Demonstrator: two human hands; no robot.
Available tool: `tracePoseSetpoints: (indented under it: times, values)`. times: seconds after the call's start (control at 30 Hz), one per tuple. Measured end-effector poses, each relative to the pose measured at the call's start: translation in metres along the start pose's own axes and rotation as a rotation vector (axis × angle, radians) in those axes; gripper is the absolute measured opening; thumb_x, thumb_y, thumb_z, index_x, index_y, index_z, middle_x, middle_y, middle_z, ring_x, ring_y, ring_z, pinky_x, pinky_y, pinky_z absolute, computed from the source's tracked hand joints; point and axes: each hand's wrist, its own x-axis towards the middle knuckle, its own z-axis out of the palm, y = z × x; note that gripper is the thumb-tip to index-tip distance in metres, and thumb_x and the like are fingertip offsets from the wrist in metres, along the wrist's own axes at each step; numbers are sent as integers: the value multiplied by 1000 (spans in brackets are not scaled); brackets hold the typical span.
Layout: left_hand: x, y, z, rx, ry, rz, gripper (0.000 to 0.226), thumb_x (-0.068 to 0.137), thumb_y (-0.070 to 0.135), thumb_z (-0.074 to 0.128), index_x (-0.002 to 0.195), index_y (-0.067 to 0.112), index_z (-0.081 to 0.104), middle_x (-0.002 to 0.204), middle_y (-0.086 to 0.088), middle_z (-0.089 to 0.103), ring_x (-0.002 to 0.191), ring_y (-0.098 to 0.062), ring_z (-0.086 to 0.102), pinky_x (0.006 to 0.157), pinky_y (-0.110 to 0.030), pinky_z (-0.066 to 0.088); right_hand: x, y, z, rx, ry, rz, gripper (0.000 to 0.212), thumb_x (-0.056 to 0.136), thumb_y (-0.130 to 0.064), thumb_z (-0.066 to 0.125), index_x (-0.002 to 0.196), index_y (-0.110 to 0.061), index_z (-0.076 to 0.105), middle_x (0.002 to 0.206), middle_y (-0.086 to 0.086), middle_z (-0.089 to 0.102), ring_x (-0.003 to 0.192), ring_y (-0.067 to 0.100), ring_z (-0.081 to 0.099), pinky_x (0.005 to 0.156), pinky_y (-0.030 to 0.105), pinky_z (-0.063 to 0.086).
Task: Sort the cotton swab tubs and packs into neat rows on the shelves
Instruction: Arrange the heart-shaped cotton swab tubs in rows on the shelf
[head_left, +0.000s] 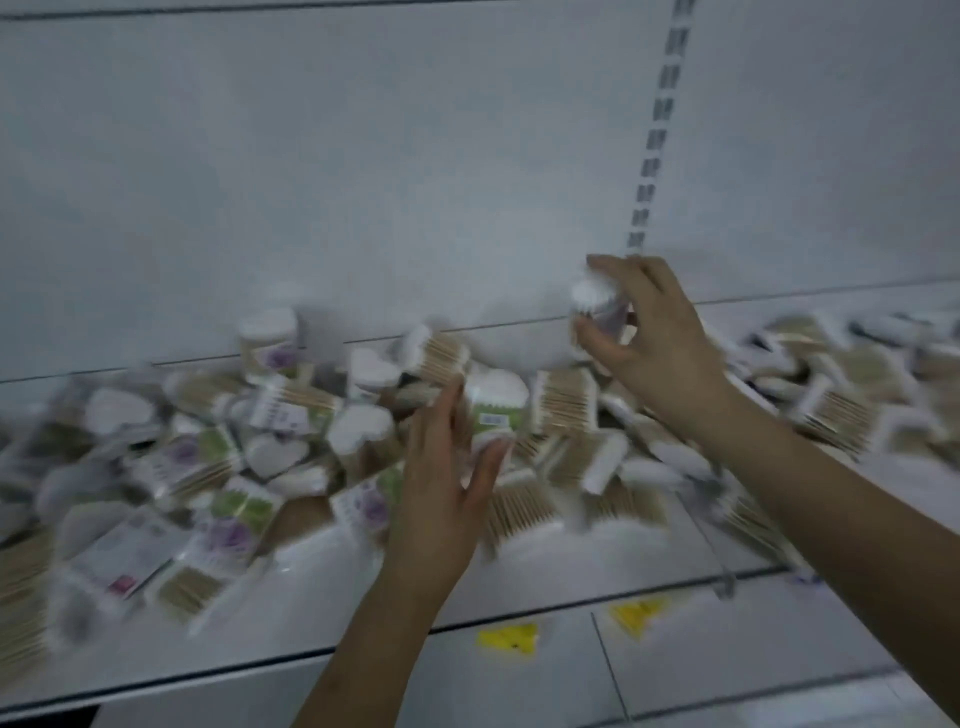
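Note:
The frame is blurred by motion. My right hand (654, 338) grips a round cotton swab tub (595, 306) with a purple label, held above the shelf near the back wall. My left hand (441, 483) holds a heart-shaped swab tub (496, 405) with a green label, thumb on its near side. Around both hands a jumbled heap of swab tubs and flat packs (218, 457) covers the white shelf (363, 613). One round tub (270, 340) stands upright at the back left.
More loose packs (841, 395) lie on the shelf section to the right, past a thin clear divider (714, 540). A slotted upright (657, 130) runs up the white back panel. Yellow price tags (509, 639) sit on the shelf front edge below.

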Motion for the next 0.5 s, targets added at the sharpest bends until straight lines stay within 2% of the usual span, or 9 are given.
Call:
tracePoseSetpoints:
  times: [0.07, 0.1, 0.17, 0.23, 0.33, 0.4, 0.5]
  values:
    - [-8, 14, 11, -255, -101, -18, 65, 100, 23, 56, 155, 31, 23, 154, 12, 36, 146, -7, 30, 110, -22, 40, -22, 1, -24, -5, 94, 88, 51, 92, -26, 67, 140, -21, 51, 121, -3, 43, 88, -16, 52, 82, 1, 38]
    - [-11, 21, 17, -315, -136, 5, 64, 101, 19, 54, 154, 33, 21, 155, 23, 31, 147, 1, 23, 108, -15, 38, -34, 2, -37, -16, 131, 126, 50, 92, -26, 67, 140, -21, 51, 121, -3, 43, 86, -13, 54, 82, 2, 39]
    - [-16, 32, 33, -333, -189, 70, 60, 102, 11, 51, 151, 31, 23, 152, 30, 24, 141, 17, 19, 103, -3, 31, -59, 5, -63, -61, 186, 185, 49, 93, -27, 66, 140, -22, 52, 120, -3, 44, 84, -7, 56, 83, 6, 43]
    - [-17, 41, 52, -337, -236, 121, 54, 102, 11, 50, 147, 34, 29, 148, 26, 28, 136, 21, 25, 100, -1, 32, -84, 10, -89, -116, 221, 232, 49, 93, -31, 65, 140, -24, 52, 119, -3, 45, 91, 0, 57, 88, 19, 49]
    - [-22, 59, 85, -400, -299, 117, 51, 102, 20, 51, 146, 38, 34, 147, 18, 37, 132, 11, 40, 100, -11, 42, -118, 17, -128, -151, 270, 317, 51, 93, -34, 64, 141, -27, 50, 124, -4, 44, 108, 9, 54, 94, 32, 52]
    - [-28, 75, 110, -460, -355, 90, 51, 101, 24, 52, 148, 36, 34, 147, 0, 45, 125, -4, 53, 98, -21, 49, -140, 23, -155, -179, 322, 361, 52, 93, -35, 65, 142, -29, 49, 127, -6, 43, 112, 8, 53, 96, 33, 52]
    - [-38, 99, 150, -542, -429, 86, 48, 102, 30, 53, 145, 43, 35, 149, -3, 46, 132, -15, 51, 105, -39, 50, -170, 34, -195, -200, 402, 409, 52, 93, -31, 66, 142, -29, 49, 128, -6, 43, 112, 6, 52, 96, 27, 51]
